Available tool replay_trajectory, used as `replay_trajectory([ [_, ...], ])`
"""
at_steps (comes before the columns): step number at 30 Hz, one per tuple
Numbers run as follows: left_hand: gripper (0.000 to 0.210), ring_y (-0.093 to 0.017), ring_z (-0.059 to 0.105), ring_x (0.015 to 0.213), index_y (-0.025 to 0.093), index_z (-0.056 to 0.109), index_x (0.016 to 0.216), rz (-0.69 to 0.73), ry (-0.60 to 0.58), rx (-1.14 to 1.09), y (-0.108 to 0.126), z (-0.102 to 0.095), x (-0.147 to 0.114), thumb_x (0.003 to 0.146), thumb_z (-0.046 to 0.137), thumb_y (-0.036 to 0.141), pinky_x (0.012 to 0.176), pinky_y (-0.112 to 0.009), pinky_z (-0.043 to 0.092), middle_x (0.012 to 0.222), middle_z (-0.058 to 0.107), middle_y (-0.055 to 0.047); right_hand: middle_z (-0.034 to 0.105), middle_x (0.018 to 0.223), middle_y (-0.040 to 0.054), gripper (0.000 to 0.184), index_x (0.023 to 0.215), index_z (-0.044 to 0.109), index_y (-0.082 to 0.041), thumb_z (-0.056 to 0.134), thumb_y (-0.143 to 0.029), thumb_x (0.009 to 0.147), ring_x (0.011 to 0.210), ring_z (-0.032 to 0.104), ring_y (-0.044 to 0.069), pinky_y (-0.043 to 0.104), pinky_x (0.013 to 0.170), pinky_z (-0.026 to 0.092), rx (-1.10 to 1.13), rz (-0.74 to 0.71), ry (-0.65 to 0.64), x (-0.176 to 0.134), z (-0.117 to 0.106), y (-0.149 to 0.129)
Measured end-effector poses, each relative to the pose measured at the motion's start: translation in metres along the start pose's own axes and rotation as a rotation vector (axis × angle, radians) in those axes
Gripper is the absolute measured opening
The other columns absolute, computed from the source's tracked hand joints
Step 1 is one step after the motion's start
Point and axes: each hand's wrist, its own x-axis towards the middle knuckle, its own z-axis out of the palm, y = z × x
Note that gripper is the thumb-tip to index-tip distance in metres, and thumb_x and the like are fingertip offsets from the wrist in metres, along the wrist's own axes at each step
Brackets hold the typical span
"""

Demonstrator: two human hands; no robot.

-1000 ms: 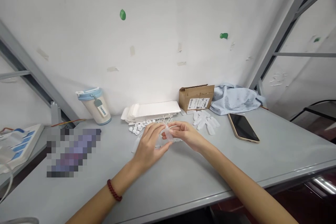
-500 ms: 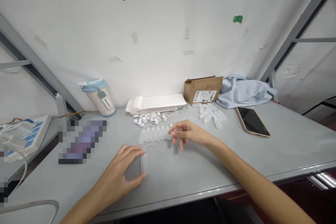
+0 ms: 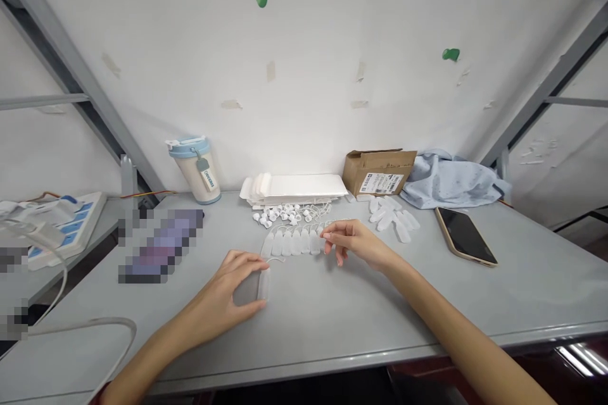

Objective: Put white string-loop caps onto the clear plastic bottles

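Note:
My left hand [image 3: 232, 285] grips a frosted white flat piece [image 3: 264, 283] by its two ends, thumb at the near end and fingers at the far end. A thin white cord [image 3: 276, 260] curls from its far end. My right hand [image 3: 349, 242] is at the right end of a row of similar frosted pieces [image 3: 294, 242], which lie side by side with cords at their tops. Thumb and index finger are pinched together there; whether something small is between them is hidden. Small white caps [image 3: 285, 214] lie in a pile behind the row.
Behind the caps lie stacked white card boxes [image 3: 304, 185]. A cardboard box [image 3: 380, 171], a blue cloth [image 3: 451, 180], loose frosted pieces [image 3: 401, 228] and a phone [image 3: 465, 236] are to the right. Left are a tumbler [image 3: 197, 171], a pixelated object [image 3: 164, 243] and a power strip [image 3: 71, 228].
The view has shifted, so the scene sits further right. My left hand still holds the frosted piece, and my right hand stays at the row's right end with little visible change.

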Motion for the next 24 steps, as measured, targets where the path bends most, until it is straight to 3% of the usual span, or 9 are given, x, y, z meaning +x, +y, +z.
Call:
replay_trajectory([
  [10, 0.041, -0.024, 0.047, 0.115, 0.027, 0.052, 0.117, -0.007, -0.078, -0.045, -0.001, 0.003, 0.001, 0.077, 0.06, 0.025, 0.096, -0.04, 0.044, 0.121, 0.054, -0.006, 0.065, 0.068, 0.0006, 0.023, 0.081, 0.061, -0.016, 0.062, -0.039, 0.077, 0.043, 0.054, 0.008, 0.023, 0.047, 0.036, 0.01, 0.001, 0.029, -0.003, 0.0, -0.005],
  [18, 0.043, -0.026, 0.049, 0.112, 0.028, 0.053, 0.117, -0.049, -0.049, -0.075, 0.005, -0.005, 0.007, 0.076, 0.062, 0.035, 0.092, -0.041, 0.045, 0.119, 0.055, -0.005, 0.063, 0.066, 0.0001, 0.023, 0.08, 0.059, -0.015, 0.061, -0.038, 0.077, 0.042, 0.053, 0.007, 0.021, 0.045, 0.036, 0.002, -0.043, 0.064, 0.005, -0.005, 0.0],
  [21, 0.036, -0.026, 0.048, 0.112, 0.028, 0.056, 0.113, -0.099, -0.011, -0.098, 0.011, -0.01, 0.019, 0.08, 0.056, 0.041, 0.087, -0.038, 0.048, 0.118, 0.056, -0.005, 0.063, 0.065, 0.0002, 0.022, 0.079, 0.059, -0.015, 0.057, -0.038, 0.078, 0.04, 0.052, 0.007, 0.021, 0.043, 0.036, -0.099, -0.076, 0.149, 0.011, -0.011, 0.002],
  [24, 0.031, -0.026, 0.048, 0.11, 0.028, 0.058, 0.107, -0.171, 0.04, -0.112, 0.016, -0.011, 0.038, 0.083, 0.05, 0.046, 0.072, -0.032, 0.051, 0.117, 0.056, -0.005, 0.066, 0.066, 0.002, 0.023, 0.078, 0.06, -0.016, 0.049, -0.035, 0.083, 0.046, 0.055, 0.011, 0.023, 0.045, 0.041, -0.384, -0.149, 0.335, 0.015, -0.023, 0.004],
])
